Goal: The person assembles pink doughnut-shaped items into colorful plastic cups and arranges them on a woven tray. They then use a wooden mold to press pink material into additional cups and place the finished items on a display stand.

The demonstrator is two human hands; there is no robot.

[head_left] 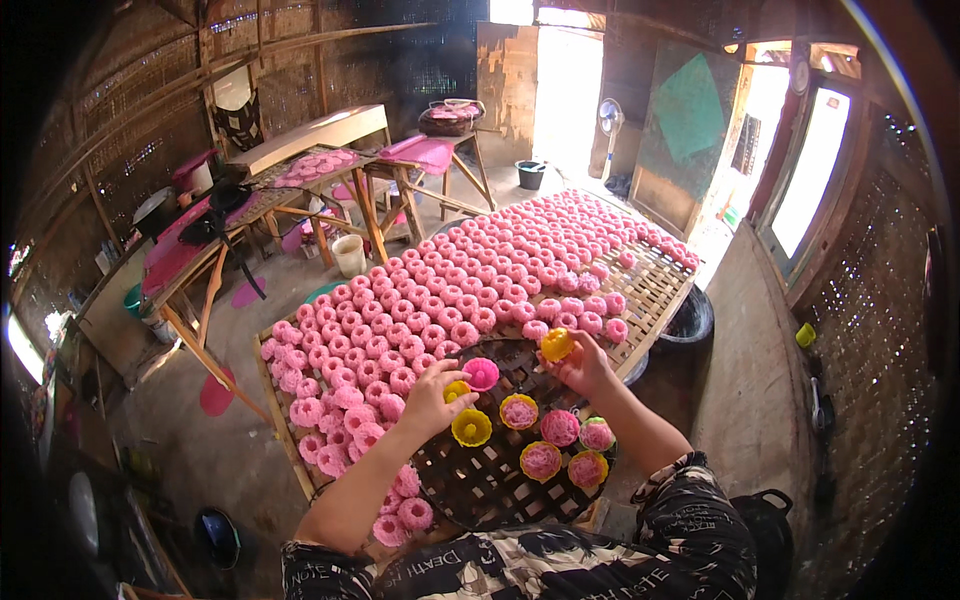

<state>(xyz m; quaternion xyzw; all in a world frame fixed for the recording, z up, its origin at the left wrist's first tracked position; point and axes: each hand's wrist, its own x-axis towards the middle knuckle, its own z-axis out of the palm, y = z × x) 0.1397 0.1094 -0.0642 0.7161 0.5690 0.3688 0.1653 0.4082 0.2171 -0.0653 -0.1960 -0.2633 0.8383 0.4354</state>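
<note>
My left hand (433, 395) rests on a dark round woven tray (470, 485), fingers closed around a small yellow fluted mould (456, 390) beside an empty pink mould (481, 373). My right hand (583, 365) holds a yellow mould (556, 344) tipped up above the tray's far rim. On the tray sit an empty yellow mould (471, 427) and several moulds filled with pink cakes (560, 428). Many pink ring-shaped cakes (470, 285) lie in rows on the long bamboo rack (655, 290) beyond.
A black tub (690, 320) stands under the rack's right end. Wooden tables (300, 175) with pink cloths and pots stand at left, a white bucket (349, 255) on the floor between. A fan (610, 118) stands by the open doorway. Woven walls enclose the room.
</note>
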